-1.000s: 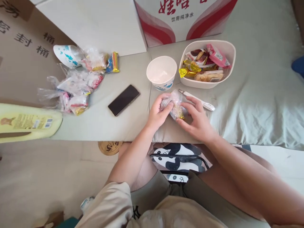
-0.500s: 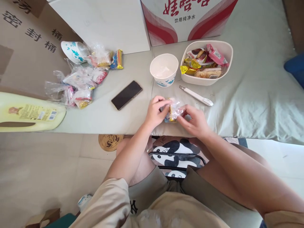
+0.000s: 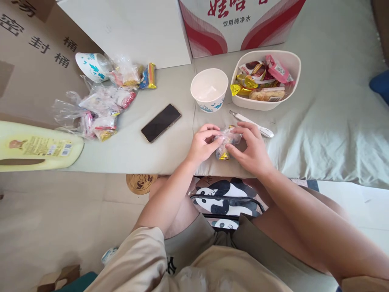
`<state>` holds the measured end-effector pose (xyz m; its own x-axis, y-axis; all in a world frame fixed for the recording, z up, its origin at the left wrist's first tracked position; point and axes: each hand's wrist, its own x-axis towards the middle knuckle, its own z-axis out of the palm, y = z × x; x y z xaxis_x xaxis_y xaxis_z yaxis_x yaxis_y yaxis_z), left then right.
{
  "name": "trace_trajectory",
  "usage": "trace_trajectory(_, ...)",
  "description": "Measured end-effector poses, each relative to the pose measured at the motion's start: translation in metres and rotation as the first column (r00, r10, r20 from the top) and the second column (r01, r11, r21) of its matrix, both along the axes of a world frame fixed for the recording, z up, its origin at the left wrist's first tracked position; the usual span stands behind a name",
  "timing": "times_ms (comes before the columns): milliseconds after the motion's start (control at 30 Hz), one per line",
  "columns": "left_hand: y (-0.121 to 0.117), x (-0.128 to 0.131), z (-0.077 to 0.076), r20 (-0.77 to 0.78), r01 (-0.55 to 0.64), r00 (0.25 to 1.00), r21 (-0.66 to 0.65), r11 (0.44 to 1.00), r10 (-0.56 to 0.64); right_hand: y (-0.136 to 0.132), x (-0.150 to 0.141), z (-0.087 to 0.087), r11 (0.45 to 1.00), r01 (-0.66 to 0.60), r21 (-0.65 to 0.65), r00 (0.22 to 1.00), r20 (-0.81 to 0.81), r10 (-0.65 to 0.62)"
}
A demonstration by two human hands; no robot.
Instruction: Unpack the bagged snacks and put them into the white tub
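Observation:
A clear plastic bag (image 3: 226, 138) with small yellow-and-blue wrapped snacks inside lies near the front edge of the covered surface. My left hand (image 3: 204, 142) pinches the bag's film from the left, thumb and fingers closed on it. From the right, my right hand (image 3: 251, 146) grips the same bag between thumb and fingertips. Just beyond the hands stands a white paper cup (image 3: 209, 87) with a blue print. A white pen-like cutter (image 3: 253, 124) lies beside my right hand. The cream basket (image 3: 296, 77) behind it holds several wrapped snacks.
A dark phone (image 3: 161, 123) lies left of my hands. Several bagged snacks (image 3: 101, 105) and a tipped paper cup (image 3: 92, 67) are further left, near a yellow bottle (image 3: 39, 146). A red-and-white carton (image 3: 240, 28) and a white box (image 3: 130, 28) stand behind.
My right hand has moved slightly up and inward over the bag, and its fingers now reach across the top. The bag has turned and its film is gathered between both hands.

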<state>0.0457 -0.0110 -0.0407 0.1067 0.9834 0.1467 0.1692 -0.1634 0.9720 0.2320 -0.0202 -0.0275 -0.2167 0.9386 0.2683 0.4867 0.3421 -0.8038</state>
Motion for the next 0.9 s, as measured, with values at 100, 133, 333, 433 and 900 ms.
trace_trajectory(100, 0.002, -0.001, -0.004, 0.165, -0.027, 0.986, -0.064, 0.998, 0.037, 0.001, 0.003, 0.003, 0.999, -0.021, -0.030, 0.999, -0.027, 0.021)
trace_trajectory(133, 0.002, -0.001, -0.004, 0.201, -0.020, 0.979, -0.089, 0.996, 0.038, 0.001, 0.003, 0.003, 0.998, -0.042, -0.052, 0.999, -0.034, 0.040)
trace_trajectory(333, 0.001, -0.002, 0.001, 0.205, 0.124, 0.975, -0.208, 0.970, -0.081, 0.000, 0.001, 0.006, 0.994, -0.110, -0.017, 0.990, -0.091, 0.108)
trace_trajectory(433, 0.004, -0.003, 0.001, 0.196, 0.066, 0.980, -0.243, 0.968, -0.018, 0.004, 0.010, 0.010, 0.987, -0.119, 0.109, 0.992, -0.023, 0.123)
trace_trajectory(900, 0.013, -0.017, 0.007, 0.411, -0.422, 0.786, -0.188, 0.887, 0.461, 0.014, 0.036, 0.010, 0.989, 0.145, -0.008, 0.908, 0.399, -0.130)
